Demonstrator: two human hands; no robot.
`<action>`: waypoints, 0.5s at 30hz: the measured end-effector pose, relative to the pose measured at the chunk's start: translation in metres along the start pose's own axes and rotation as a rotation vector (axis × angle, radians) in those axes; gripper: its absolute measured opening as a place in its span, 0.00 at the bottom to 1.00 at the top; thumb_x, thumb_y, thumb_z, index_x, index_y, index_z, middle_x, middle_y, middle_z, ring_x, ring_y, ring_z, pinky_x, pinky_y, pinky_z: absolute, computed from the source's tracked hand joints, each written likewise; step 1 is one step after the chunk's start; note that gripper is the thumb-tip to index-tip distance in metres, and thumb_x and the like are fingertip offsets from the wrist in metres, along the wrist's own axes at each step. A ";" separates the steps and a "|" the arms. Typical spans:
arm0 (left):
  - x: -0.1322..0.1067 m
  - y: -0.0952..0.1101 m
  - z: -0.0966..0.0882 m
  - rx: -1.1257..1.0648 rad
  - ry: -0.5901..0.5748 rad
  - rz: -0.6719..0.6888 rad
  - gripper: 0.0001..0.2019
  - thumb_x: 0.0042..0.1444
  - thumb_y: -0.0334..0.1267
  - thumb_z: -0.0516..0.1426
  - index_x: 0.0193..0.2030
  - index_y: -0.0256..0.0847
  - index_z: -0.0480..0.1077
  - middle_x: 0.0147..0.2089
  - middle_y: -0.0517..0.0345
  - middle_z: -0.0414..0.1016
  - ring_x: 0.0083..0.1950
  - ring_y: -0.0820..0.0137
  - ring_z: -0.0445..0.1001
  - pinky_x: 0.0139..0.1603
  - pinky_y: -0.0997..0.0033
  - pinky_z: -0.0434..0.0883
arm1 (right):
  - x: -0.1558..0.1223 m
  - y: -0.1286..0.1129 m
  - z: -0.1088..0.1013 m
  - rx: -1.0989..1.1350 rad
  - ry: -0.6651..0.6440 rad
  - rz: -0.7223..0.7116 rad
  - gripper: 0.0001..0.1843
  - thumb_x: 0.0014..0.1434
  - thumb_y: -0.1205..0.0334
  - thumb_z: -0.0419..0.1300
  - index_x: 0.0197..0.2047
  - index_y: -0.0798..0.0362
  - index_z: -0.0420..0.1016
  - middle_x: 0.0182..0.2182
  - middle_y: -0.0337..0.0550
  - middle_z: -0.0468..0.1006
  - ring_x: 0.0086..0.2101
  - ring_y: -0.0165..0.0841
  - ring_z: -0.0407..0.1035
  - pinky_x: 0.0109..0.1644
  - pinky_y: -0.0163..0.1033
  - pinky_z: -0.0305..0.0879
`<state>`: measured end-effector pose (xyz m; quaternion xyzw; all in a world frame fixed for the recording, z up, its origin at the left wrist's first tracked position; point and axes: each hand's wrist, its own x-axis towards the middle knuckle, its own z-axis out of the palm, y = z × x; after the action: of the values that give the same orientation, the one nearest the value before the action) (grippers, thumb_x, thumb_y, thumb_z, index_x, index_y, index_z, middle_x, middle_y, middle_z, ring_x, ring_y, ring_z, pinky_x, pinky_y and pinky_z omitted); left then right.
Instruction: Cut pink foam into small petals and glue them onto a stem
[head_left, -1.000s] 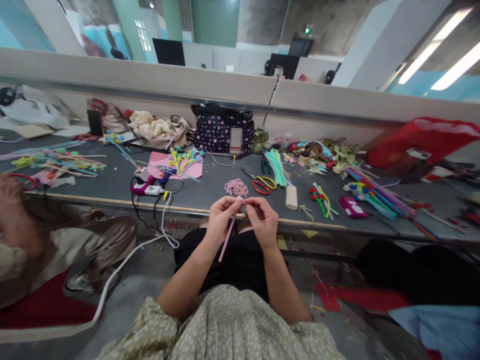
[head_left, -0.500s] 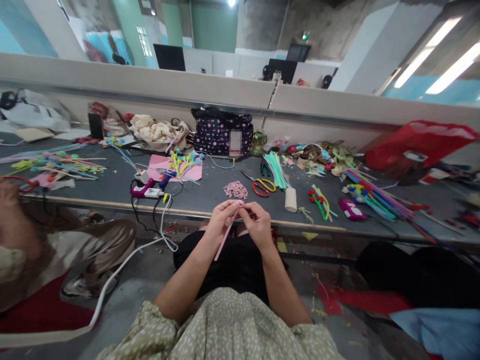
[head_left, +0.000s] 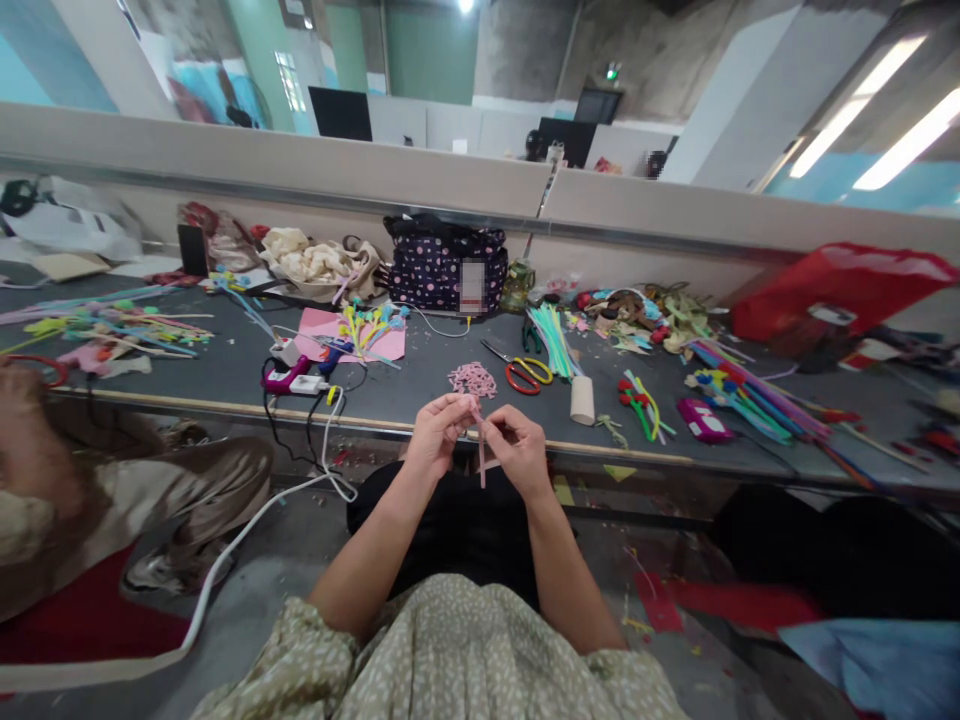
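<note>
Both of my hands are raised over my lap at the table's front edge. A pink pipe cleaner (head_left: 482, 462) hangs down between them, its upper end bunched at the fingertips. My left hand (head_left: 437, 432) pinches the bunched end. Close beside it, my right hand (head_left: 514, 448) has thumb and finger closed on the strip just below. Just beyond my fingers lies a pile of short pink pieces (head_left: 472, 379). To the right of the pile are red-handled scissors (head_left: 523, 378) and a yellow-handled tool (head_left: 537, 369).
A cork-coloured cylinder (head_left: 582, 400) stands near the front edge. Pale green pipe cleaners (head_left: 553, 340) lie behind it. A purple power strip (head_left: 285, 377) with a white cable (head_left: 262, 515) is on the left. Behind stands a dark patterned bag (head_left: 427, 265). A co-worker's hand (head_left: 22, 400) is at far left.
The pink pipe cleaner's free end has swung from slanting down-left to hanging nearly straight down. My hands have shifted slightly apart, the left one a little leftward.
</note>
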<state>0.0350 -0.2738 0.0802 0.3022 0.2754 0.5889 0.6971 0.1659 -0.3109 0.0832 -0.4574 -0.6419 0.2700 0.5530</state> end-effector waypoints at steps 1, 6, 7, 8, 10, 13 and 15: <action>0.000 0.000 0.000 0.005 0.002 0.011 0.10 0.41 0.35 0.68 0.31 0.34 0.76 0.32 0.54 0.78 0.32 0.74 0.74 0.40 0.74 0.71 | 0.000 -0.001 0.000 0.015 0.000 0.008 0.09 0.57 0.61 0.57 0.26 0.52 0.69 0.23 0.35 0.66 0.24 0.27 0.59 0.28 0.33 0.56; -0.004 0.001 0.000 0.050 -0.039 0.042 0.08 0.44 0.36 0.66 0.30 0.34 0.76 0.33 0.52 0.78 0.35 0.72 0.75 0.41 0.74 0.71 | -0.003 -0.001 -0.003 0.089 -0.006 0.083 0.10 0.56 0.58 0.58 0.26 0.52 0.69 0.22 0.34 0.65 0.23 0.26 0.58 0.27 0.33 0.56; -0.005 0.002 0.001 0.062 -0.060 0.040 0.08 0.45 0.37 0.66 0.30 0.34 0.75 0.34 0.52 0.78 0.35 0.72 0.75 0.41 0.73 0.71 | -0.003 0.000 -0.003 0.125 0.003 0.110 0.10 0.56 0.57 0.59 0.26 0.52 0.70 0.22 0.34 0.66 0.23 0.26 0.58 0.27 0.33 0.57; -0.006 0.003 0.002 0.072 -0.083 0.038 0.09 0.46 0.38 0.66 0.30 0.34 0.75 0.35 0.51 0.79 0.35 0.72 0.76 0.41 0.73 0.71 | -0.003 0.001 -0.003 0.167 0.019 0.138 0.10 0.56 0.56 0.59 0.27 0.52 0.70 0.22 0.34 0.66 0.22 0.26 0.58 0.26 0.32 0.57; -0.009 0.006 0.004 0.088 -0.118 0.032 0.09 0.46 0.38 0.66 0.31 0.34 0.75 0.37 0.50 0.79 0.35 0.71 0.76 0.42 0.72 0.71 | -0.003 0.003 -0.003 0.241 0.053 0.178 0.11 0.55 0.54 0.60 0.28 0.52 0.70 0.22 0.33 0.66 0.21 0.26 0.58 0.24 0.32 0.57; -0.013 0.008 0.006 0.117 -0.151 0.039 0.11 0.45 0.38 0.66 0.34 0.35 0.74 0.39 0.50 0.79 0.36 0.71 0.76 0.42 0.71 0.71 | -0.003 0.005 -0.003 0.271 0.071 0.188 0.11 0.55 0.54 0.60 0.28 0.52 0.70 0.22 0.33 0.66 0.21 0.25 0.58 0.24 0.32 0.57; -0.014 0.008 0.007 0.140 -0.162 0.051 0.13 0.43 0.36 0.67 0.36 0.36 0.73 0.38 0.52 0.79 0.36 0.71 0.76 0.42 0.72 0.71 | -0.003 0.005 -0.002 0.257 0.059 0.179 0.11 0.55 0.54 0.60 0.28 0.52 0.70 0.22 0.34 0.66 0.22 0.25 0.58 0.25 0.32 0.57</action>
<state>0.0328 -0.2873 0.0908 0.4034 0.2510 0.5594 0.6792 0.1694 -0.3119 0.0780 -0.4459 -0.5422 0.3846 0.5994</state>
